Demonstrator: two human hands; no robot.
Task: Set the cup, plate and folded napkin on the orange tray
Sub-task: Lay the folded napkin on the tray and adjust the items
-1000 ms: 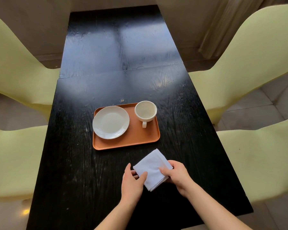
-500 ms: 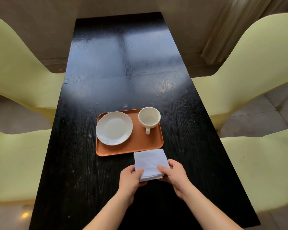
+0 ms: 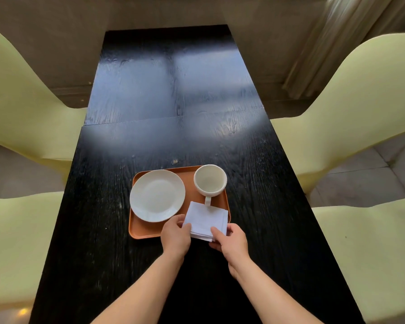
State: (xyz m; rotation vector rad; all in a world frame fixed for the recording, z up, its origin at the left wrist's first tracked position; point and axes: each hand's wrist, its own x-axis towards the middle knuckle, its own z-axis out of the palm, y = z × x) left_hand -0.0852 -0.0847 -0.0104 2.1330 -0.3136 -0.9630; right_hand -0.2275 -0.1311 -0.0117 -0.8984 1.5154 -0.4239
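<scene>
Nearest to me, my left hand and right hand both pinch the near edge of the folded white cloth napkin, thumbs on top and fingers curled underneath, one hand at each near corner. The napkin covers the near right corner of the flat rectangular orange tray; its near edge hangs out past the tray's front rim, and I cannot tell whether it rests on the tray floor or is held just above it. Its far edge touches or sits just beside the handle of the white ceramic cup, which stands upright in the tray's far right corner. The cup looks empty inside. The round white ceramic plate fills the tray's left half, bare of any food, its rim just beside the napkin's left corner. The tray sits on the long black wood-grain counter, which runs away from me. Pale yellow moulded chairs flank the counter on both sides.
</scene>
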